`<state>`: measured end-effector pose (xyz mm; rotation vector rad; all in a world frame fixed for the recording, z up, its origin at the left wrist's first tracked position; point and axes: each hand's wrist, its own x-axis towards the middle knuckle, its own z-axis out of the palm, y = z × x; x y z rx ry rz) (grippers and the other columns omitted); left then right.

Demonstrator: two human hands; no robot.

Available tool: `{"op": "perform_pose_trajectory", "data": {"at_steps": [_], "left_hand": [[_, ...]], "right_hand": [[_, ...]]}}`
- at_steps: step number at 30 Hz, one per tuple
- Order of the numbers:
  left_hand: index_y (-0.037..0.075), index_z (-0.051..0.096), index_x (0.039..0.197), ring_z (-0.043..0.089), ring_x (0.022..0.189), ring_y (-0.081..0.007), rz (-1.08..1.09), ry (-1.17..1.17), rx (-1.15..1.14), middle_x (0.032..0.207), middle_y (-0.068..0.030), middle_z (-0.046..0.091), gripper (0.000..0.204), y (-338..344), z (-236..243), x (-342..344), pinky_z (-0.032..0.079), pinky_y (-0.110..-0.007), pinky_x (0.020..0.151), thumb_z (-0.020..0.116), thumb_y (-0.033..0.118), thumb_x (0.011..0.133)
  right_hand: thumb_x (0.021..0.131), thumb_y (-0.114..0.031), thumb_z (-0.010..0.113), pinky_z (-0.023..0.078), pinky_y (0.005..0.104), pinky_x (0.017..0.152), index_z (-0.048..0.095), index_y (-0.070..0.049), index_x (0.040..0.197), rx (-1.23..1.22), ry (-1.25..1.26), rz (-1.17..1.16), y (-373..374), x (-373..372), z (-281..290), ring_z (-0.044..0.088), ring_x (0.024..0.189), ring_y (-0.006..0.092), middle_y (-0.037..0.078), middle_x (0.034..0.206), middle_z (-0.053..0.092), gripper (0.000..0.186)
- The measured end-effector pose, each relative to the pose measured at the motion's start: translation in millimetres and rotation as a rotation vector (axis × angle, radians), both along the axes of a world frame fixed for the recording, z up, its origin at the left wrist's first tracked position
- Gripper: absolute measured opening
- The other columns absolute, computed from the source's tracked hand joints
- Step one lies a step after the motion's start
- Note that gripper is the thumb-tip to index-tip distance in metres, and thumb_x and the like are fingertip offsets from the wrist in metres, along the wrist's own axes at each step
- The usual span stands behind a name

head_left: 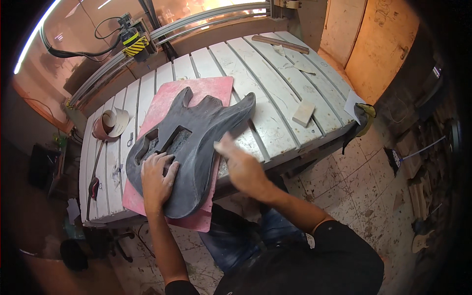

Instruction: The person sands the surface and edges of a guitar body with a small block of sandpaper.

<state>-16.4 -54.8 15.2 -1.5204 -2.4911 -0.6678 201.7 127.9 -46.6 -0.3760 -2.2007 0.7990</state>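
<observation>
A dark grey electric guitar body (204,132), dusty and with cut-out cavities, lies on a pink board (162,101) on the slatted table. My left hand (158,178) rests on its lower left part with fingers spread beside a cavity. At the body's right edge is my right hand (240,164), blurred by motion, its fingers curled together. Whatever is in those fingers, if anything, is hidden. Pale dust coats the fingers of both hands.
On the white slatted table (275,115) are a pale block (304,113) and a long wooden strip (280,44). A roll of abrasive sheet (104,125) stands at left. A machine gantry (206,22) crosses the back. A dark cloth (363,120) hangs at the right corner.
</observation>
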Motion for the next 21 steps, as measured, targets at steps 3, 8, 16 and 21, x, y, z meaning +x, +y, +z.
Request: {"op": "perform_pose_trajectory", "data": {"at_steps": [3,8,16,21], "left_hand": [[0.009,0.076,0.122,0.055,0.139,-0.0382,0.004,0.0,0.002,0.135,-0.0148,0.07,0.039,-2,-2,0,0.034,-0.053,0.122,0.07,0.04,0.1],[0.009,0.076,0.122,0.055,0.14,-0.0381,-0.004,-0.001,0.008,0.136,-0.0148,0.07,0.039,1,-3,-1,0.033,-0.054,0.122,0.07,0.04,0.1],[0.008,0.075,0.123,0.054,0.139,-0.0378,0.003,0.012,-0.005,0.136,-0.0134,0.071,0.037,-4,0,0,0.035,-0.051,0.121,0.07,0.037,0.101],[0.008,0.076,0.121,0.055,0.138,-0.0378,-0.007,0.011,0.013,0.134,-0.0135,0.071,0.038,0,-1,-1,0.036,-0.052,0.12,0.071,0.039,0.1]], "right_hand": [[0.101,0.0,0.047,0.041,0.0463,0.124,0.05,0.011,0.152,-0.104,0.147,-0.316,36,-4,22,0.045,0.148,0.051,0.037,0.163,0.041,0.053],[0.099,0.0,0.048,0.041,0.0471,0.124,0.044,0.014,0.153,-0.193,0.054,-0.38,36,-19,9,0.043,0.149,0.0515,0.041,0.161,0.039,0.056],[0.098,0.0,0.049,0.052,0.0498,0.112,0.041,0.012,0.156,-0.154,-0.034,-0.05,-18,-5,4,0.059,0.131,0.0555,0.041,0.161,0.039,0.06],[0.097,-0.002,0.052,0.057,0.0498,0.106,0.038,0.01,0.158,0.177,0.042,-0.463,42,-16,4,0.065,0.122,0.0553,0.038,0.165,0.035,0.064]]}}
